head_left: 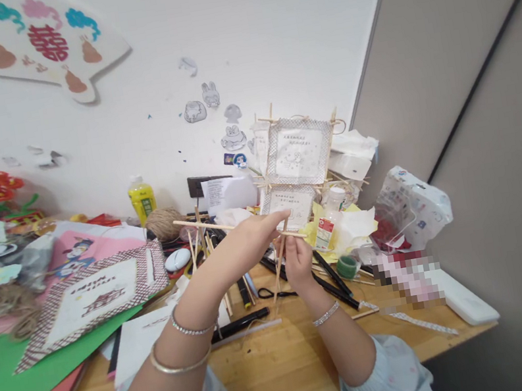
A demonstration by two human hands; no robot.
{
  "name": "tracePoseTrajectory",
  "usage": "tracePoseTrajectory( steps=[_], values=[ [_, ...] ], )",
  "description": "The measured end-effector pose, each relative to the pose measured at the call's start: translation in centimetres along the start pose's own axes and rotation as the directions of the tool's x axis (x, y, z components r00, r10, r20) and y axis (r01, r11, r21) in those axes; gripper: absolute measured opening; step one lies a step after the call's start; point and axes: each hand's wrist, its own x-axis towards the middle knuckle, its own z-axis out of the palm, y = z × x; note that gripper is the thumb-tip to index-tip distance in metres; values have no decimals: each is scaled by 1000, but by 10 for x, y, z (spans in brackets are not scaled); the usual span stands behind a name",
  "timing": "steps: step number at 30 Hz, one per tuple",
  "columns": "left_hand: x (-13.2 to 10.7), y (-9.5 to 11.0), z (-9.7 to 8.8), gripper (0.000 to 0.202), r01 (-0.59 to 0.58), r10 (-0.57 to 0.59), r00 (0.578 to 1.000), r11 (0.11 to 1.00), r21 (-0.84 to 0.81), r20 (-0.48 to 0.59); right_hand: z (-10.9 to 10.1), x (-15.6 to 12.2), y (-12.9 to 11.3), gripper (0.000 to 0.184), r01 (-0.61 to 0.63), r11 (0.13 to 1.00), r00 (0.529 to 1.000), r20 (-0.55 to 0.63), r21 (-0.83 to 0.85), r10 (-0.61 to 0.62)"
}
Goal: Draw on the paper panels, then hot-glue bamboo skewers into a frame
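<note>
Two thin wooden sticks cross in the air above the table. One wooden stick (200,224) runs nearly level beneath my left hand; the other wooden stick (279,269) slants down toward the tabletop. My right hand (298,262) pinches them near the crossing. My left hand (263,227) reaches over the level stick, its fingertips closed at the top of the slanted one, with the palm side hidden. Whether string binds the crossing is too small to tell. Behind the hands stands a stick-framed paper panel (301,152) with drawings and writing, above a second paper panel (289,203).
Black markers (242,324), a green tape roll (347,266) and a glue bottle (326,231) lie close around the hands. A twine ball (164,223), a yellow bottle (141,199) and a patterned-border paper panel (100,292) are leftward. A white plastic bag (415,203) sits right.
</note>
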Motion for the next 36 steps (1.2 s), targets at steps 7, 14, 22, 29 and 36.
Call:
tracePoseTrajectory(
  steps=[7, 14, 22, 29, 36],
  values=[
    [1, 4, -2, 36, 2, -2, 1000, 1000, -27, 16, 2, 0, -1, 39, -4, 998, 1000, 21, 63, 3],
    [0, 4, -2, 37, -6, 6, 1000, 1000, -23, 6, 2, 0, -4, 41, 6, 995, 999, 33, 98, -9],
    [0, 1, 0, 38, -6, 6, 1000, 1000, -30, 1, 0, 1, -4, 39, 2, 998, 1000, 25, 63, -4],
    [0, 0, 1, 38, -31, 31, 999, 999, -25, -14, 1, 1, -5, 42, 6, 998, 999, 41, 61, -9],
    [0, 1, -1, 39, -14, 13, 1000, 1000, -24, -2, -1, 4, -11, 38, 29, 1000, 998, 48, -4, -29]
  ],
)
